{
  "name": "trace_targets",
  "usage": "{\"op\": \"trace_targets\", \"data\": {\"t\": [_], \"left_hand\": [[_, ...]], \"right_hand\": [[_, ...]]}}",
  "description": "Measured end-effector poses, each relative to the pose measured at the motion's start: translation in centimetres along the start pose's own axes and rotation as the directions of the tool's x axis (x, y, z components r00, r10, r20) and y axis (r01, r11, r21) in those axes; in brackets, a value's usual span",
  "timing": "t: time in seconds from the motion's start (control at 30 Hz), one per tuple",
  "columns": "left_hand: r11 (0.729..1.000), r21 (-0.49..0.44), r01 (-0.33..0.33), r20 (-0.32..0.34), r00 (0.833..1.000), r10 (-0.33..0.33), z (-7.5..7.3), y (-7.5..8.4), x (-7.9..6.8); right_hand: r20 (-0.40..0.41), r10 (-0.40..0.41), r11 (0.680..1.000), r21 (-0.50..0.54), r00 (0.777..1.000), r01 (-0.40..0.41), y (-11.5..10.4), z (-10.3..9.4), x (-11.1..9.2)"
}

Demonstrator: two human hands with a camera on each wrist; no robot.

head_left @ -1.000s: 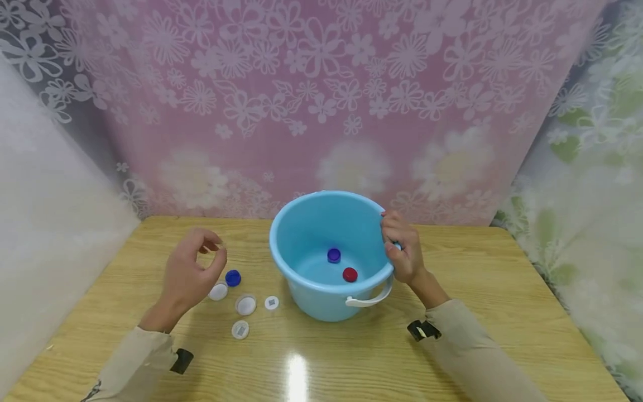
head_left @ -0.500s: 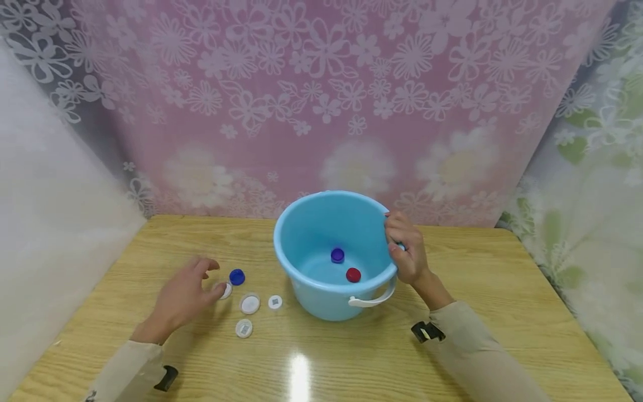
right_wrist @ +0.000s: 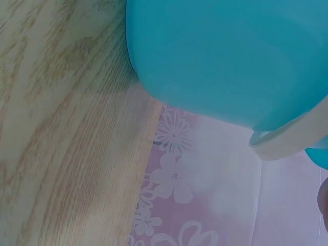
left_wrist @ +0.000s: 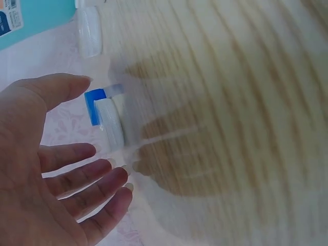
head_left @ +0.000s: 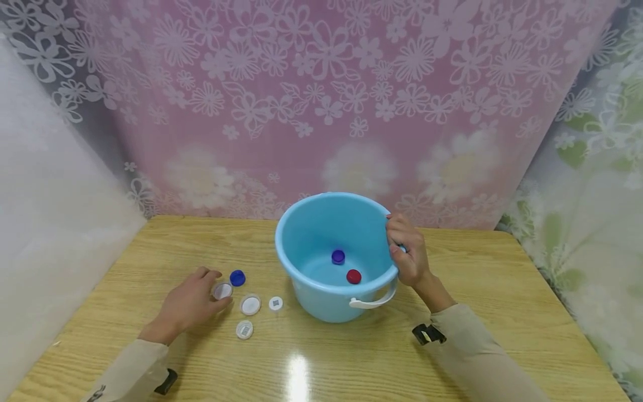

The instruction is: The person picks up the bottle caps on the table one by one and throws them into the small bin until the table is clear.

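My left hand (head_left: 190, 302) is low over the table, thumb and fingers spread to either side of a white bottle cap (head_left: 223, 290). In the left wrist view a gap shows between the fingers and that cap (left_wrist: 110, 125). Just beyond it lies a blue cap (head_left: 238, 278). My right hand (head_left: 409, 254) grips the right rim of a light blue bucket (head_left: 326, 304), which stands upright. On the bucket's floor are a purple cap (head_left: 338, 257) and a red cap (head_left: 354, 276). The right wrist view shows mostly the bucket's side (right_wrist: 220, 56).
Between left hand and bucket lie a larger white cap (head_left: 250, 305), a small white cap with a printed square (head_left: 276, 304) and another white cap (head_left: 244, 330). The bucket's white handle (head_left: 372, 304) hangs at its front right. A flowered pink curtain (head_left: 281, 123) backs the wooden table (head_left: 351, 363).
My left hand opened from a finger-to-thumb curl, went down to the table and came around the white cap. The right hand keeps its grip on the bucket rim.
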State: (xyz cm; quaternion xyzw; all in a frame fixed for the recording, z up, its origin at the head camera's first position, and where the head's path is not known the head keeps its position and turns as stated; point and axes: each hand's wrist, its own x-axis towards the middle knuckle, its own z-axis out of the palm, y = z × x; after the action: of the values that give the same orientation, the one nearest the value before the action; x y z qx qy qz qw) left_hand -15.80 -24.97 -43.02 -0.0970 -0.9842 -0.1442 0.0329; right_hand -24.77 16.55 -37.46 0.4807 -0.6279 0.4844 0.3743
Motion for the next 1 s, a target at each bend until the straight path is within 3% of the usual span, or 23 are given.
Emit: {"op": "trace_targets", "data": {"t": [0.37, 1.0], "left_hand": [[0.999, 0.042, -0.017, 0.046, 0.999, 0.015, 0.2, -0.2, 0.7], [0.998, 0.059, -0.032, 0.052, 0.998, 0.029, 0.1, -0.4, 1.2]], "right_hand": [[0.006, -0.005, 1.0, -0.01, 1.0, 0.005, 0.1, -0.1, -0.1], [-0.003, -0.011, 1.0, -0.007, 1.0, 0.011, 0.2, 0.0, 0.0]]}}
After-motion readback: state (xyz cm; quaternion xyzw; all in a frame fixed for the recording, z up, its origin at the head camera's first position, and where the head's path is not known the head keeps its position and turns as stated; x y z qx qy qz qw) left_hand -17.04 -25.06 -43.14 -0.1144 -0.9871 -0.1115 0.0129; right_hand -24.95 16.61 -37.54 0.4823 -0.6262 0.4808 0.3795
